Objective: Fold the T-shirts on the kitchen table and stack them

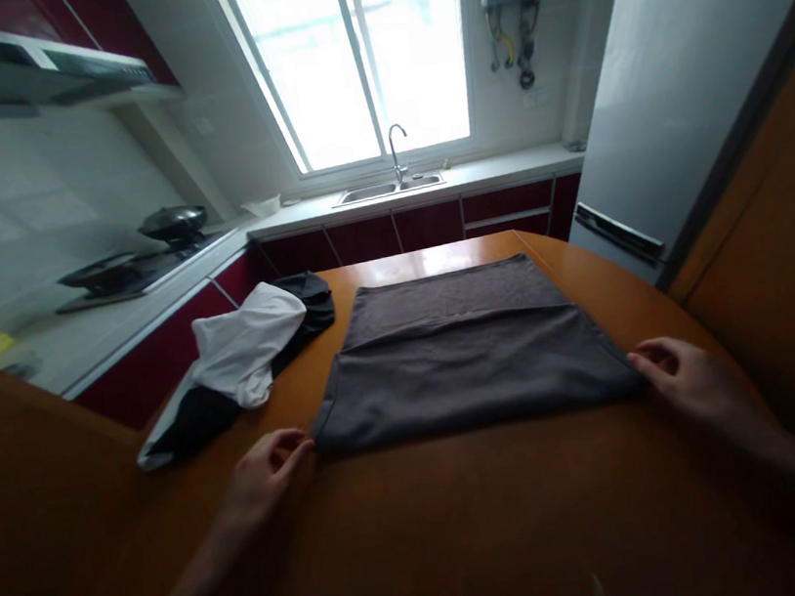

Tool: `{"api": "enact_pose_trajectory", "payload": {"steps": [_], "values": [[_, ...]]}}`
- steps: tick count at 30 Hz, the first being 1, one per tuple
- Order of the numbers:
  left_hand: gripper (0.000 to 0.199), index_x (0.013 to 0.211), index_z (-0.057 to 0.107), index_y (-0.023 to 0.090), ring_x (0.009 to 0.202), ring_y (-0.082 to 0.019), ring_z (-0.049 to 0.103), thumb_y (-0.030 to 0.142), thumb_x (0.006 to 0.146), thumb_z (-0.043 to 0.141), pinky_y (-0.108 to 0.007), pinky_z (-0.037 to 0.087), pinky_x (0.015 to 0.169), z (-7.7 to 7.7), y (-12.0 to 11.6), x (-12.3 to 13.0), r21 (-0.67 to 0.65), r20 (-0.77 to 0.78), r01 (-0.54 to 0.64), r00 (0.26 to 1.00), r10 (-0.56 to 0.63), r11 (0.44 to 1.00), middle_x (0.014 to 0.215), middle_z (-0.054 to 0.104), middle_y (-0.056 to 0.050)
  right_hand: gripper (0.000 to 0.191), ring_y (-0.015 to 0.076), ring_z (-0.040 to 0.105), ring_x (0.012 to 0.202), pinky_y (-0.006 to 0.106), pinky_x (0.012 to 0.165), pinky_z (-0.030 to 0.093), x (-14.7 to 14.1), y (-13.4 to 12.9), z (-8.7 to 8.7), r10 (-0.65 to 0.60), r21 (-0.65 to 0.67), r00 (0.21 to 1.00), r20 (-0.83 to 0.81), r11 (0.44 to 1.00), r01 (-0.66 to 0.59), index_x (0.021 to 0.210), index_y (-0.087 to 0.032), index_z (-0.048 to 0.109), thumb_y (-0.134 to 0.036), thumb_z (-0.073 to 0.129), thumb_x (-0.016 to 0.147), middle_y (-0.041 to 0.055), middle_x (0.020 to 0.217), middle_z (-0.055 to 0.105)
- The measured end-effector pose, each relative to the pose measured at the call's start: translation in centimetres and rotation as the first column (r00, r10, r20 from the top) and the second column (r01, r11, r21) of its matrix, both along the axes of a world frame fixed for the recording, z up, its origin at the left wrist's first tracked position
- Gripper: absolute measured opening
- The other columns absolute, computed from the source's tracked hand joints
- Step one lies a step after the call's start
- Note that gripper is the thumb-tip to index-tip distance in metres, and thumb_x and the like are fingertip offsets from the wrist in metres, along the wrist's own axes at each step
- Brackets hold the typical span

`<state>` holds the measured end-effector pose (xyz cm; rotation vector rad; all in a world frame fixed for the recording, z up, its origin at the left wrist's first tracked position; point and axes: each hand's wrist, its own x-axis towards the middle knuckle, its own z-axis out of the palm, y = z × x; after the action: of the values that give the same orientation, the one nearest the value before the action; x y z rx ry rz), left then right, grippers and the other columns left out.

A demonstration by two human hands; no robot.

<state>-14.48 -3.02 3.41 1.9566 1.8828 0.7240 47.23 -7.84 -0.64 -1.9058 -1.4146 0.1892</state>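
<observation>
A dark grey cloth (466,367) lies spread on the wooden table (474,524), its near part doubled over so that a fold edge crosses its middle. My left hand (268,469) pinches the near left corner between thumb and fingers. At the near right corner, my right hand (686,376) pinches the cloth in the same way. Left of the grey cloth sits a crumpled white and black garment (247,339), apart from both hands. What kind of item the grey cloth is, I cannot tell.
Beyond the table runs a counter with a sink (375,193) and a tap (395,152) under the window. A wok (172,223) and a pan (98,271) stand on the stove at the left. A grey fridge (690,60) stands at the right.
</observation>
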Motion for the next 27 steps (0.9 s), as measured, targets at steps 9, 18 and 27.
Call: {"api": "enact_pose_trajectory", "payload": {"steps": [9,18,27], "values": [[0.057,0.089,0.076,0.02,0.079,-0.029,0.071,0.072,0.066,0.068,-0.036,0.054,0.072,0.9,-0.4,1.7,-0.107,0.152,0.027,0.988,-0.01,0.994,0.088,0.077,-0.009,0.028,0.0291,0.07,0.062,0.037,0.055,0.053,0.4,1.2,0.3,0.082,-0.137,0.955,-0.284,0.983,-0.125,0.058,-0.025,0.071,-0.052,0.068,0.062,0.0091,0.066,0.075],[0.068,0.096,0.076,0.017,0.091,-0.028,0.07,0.074,0.059,0.075,-0.035,0.053,0.083,1.4,0.4,0.7,-0.181,0.33,0.067,0.944,-0.003,0.981,0.097,0.077,-0.01,0.033,0.0259,0.07,0.071,0.032,0.061,0.053,0.6,0.4,1.5,0.043,-0.146,0.908,-0.417,0.983,-0.114,0.072,-0.02,0.076,-0.052,0.07,0.063,0.0068,0.073,0.075],[0.069,0.088,0.077,0.017,0.093,-0.03,0.069,0.077,0.055,0.073,-0.04,0.055,0.087,0.7,0.4,-1.0,-0.223,0.181,0.162,0.976,-0.122,0.961,0.098,0.072,-0.011,0.033,0.0282,0.07,0.071,0.037,0.065,0.054,2.4,-0.8,-0.2,0.094,-0.267,0.976,-0.196,0.953,-0.145,0.071,-0.019,0.075,-0.05,0.063,0.07,0.0106,0.074,0.075]]}}
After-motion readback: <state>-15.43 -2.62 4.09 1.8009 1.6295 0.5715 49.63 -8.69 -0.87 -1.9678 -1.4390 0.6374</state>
